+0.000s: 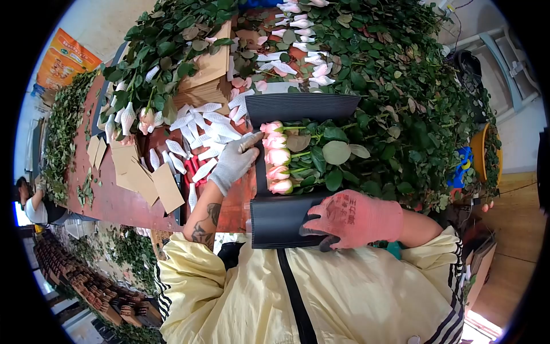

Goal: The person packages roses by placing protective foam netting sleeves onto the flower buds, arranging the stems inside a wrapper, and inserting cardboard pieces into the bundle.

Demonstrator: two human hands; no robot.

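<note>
A row of several pink roses [277, 156] lies side by side on a black ribbed wrap sheet [303, 107], stems and leaves running right. My left hand [236, 159], in a pale grey glove, is at the left of the row, index finger stretched out to the uppermost bloom and the other fingers partly bent. Around the near flap [275, 222] of the sheet, my right hand [349, 219] in a pink, dark-tipped glove has its fingers curled over the edge. That flap is bent up toward me; the far flap stands raised behind the roses.
White mesh bud sleeves [200, 129] are heaped left of the sheet, near loose cardboard pieces [140, 172]. Leafy rose stems [395, 69] pile up at the back and right. Sleeved buds [318, 71] line up beyond the far flap. Another person's arm [38, 198] shows at far left.
</note>
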